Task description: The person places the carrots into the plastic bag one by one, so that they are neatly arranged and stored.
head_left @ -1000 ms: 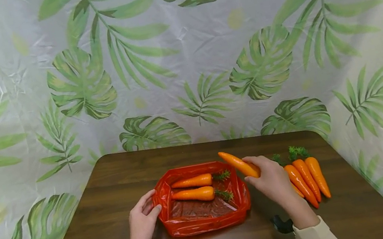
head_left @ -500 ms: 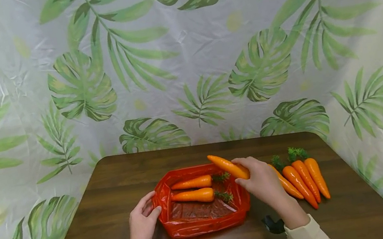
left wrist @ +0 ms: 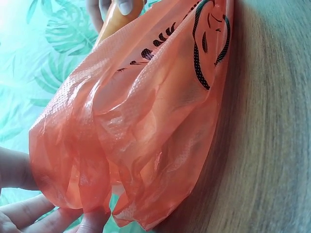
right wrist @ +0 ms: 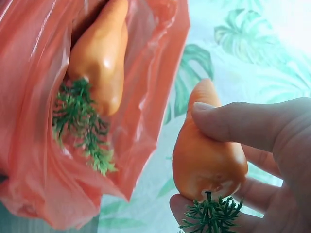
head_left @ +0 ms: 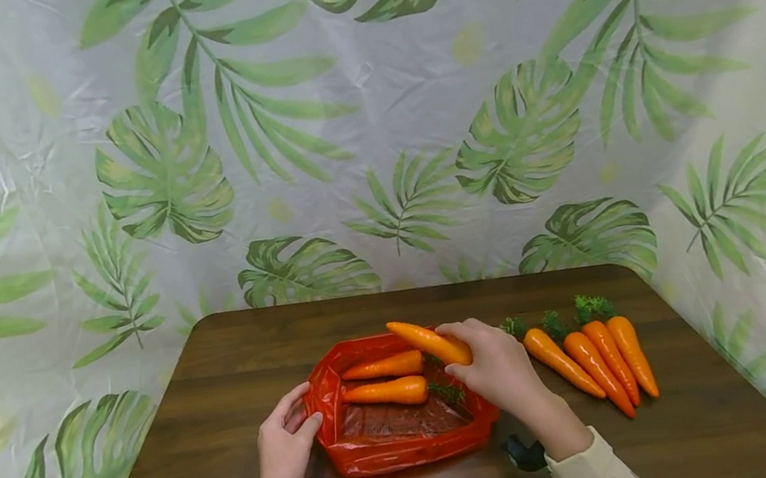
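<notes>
My right hand [head_left: 495,364] grips an orange carrot [head_left: 424,339] above the back right of a red plastic bag [head_left: 404,455]. In the right wrist view the thumb and fingers wrap the held carrot [right wrist: 209,160], whose green top hangs below. Two carrots [head_left: 388,393] with green tops lie side by side inside the bag, tips to the left. At the bag's left edge my left hand [head_left: 287,437] pinches the rim between thumb and fingers. Close up in the left wrist view, the crinkled bag [left wrist: 146,116] hides part of those fingers.
Several more carrots [head_left: 605,362] lie in a row on the dark wooden table [head_left: 234,348], right of my right hand, green tops pointing away. A leaf-printed sheet [head_left: 379,121] hangs behind the table.
My right hand has carried the held carrot leftward, from beside the bag's right edge to over its opening. The left hand has stayed at the rim.
</notes>
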`<state>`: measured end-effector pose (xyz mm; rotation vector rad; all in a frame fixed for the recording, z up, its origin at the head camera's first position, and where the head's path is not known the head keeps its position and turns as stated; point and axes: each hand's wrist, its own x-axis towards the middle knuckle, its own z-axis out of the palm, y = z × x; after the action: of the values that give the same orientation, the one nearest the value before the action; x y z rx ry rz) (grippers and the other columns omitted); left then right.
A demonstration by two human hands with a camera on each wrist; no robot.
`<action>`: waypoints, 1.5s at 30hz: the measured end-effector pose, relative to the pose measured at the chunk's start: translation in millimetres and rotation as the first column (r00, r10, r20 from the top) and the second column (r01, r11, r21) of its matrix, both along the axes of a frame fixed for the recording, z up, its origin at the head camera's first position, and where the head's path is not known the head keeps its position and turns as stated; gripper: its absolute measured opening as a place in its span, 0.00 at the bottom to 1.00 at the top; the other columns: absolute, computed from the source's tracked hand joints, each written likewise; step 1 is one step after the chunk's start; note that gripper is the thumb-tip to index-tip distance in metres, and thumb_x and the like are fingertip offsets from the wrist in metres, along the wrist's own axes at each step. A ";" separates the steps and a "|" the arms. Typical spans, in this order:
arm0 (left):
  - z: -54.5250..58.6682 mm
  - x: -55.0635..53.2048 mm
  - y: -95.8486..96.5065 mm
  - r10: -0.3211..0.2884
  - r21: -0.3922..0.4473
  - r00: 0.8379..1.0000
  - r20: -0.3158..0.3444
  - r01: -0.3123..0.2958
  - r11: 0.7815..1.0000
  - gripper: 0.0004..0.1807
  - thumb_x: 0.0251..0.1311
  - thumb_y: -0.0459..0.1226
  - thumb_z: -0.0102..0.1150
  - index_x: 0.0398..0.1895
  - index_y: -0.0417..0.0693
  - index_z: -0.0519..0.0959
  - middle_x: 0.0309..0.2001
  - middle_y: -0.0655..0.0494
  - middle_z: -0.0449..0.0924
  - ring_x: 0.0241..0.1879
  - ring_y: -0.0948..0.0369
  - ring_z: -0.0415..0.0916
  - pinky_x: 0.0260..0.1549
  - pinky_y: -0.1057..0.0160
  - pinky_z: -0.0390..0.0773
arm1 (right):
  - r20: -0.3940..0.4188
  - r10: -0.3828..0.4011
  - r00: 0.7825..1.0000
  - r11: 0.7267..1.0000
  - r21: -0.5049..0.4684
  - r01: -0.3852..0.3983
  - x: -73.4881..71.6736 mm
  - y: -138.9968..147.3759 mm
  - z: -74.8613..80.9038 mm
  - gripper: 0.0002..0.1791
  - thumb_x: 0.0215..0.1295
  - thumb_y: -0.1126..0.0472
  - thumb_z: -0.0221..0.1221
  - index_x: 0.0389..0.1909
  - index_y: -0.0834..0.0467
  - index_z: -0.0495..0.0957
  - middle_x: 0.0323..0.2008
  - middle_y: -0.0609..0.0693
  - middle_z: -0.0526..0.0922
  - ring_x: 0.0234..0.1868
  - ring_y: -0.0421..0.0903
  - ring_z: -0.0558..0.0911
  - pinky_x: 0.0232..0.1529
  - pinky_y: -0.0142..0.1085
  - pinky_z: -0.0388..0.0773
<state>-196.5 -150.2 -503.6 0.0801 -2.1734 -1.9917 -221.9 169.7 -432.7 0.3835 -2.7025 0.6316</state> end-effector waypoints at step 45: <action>0.0 -0.4 -0.7 0.003 0.020 1.000 -0.009 -0.002 1.000 0.27 0.58 0.21 0.62 0.63 0.41 0.78 0.59 0.38 0.78 0.56 0.45 0.79 0.47 0.60 0.81 | 0.106 0.271 0.957 0.957 0.079 -0.280 1.5 -49.7 -36.0 0.28 0.51 0.62 0.76 0.55 0.45 0.83 0.51 0.40 0.83 0.49 0.46 0.79 0.49 0.45 0.81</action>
<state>-196.9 -150.9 -503.5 0.0762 -2.1470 -2.0087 -220.4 120.0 -468.7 0.7858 -2.7998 0.6112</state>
